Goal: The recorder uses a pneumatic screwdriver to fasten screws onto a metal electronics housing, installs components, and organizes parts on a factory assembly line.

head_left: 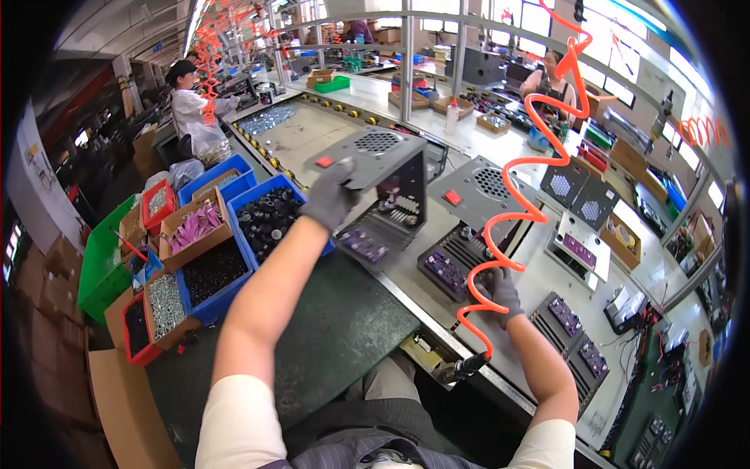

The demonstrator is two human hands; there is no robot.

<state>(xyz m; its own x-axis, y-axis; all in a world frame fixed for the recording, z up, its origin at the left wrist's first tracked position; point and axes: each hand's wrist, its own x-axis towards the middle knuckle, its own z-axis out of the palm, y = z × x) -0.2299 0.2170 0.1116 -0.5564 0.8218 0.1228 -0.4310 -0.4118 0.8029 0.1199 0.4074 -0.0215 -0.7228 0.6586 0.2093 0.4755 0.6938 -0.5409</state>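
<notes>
1. Grey metal power-supply case [387, 168], with a round vent grille and a red switch, is raised above the conveyor line, tilted, its open side showing the circuit board inside
2. Left hand [330, 195], in a grey glove, is closed around the case's left edge
3. Right hand [502, 291], also gloved, lies flat on the pale belt [406, 273] beside a second open case [461, 242]; it grips nothing
4. An orange coiled air hose [531, 187] hangs down in front of the right hand
5. Blue parts bins [266, 219] holding black components sit to the left, near the dark green mat [328, 328]
</notes>
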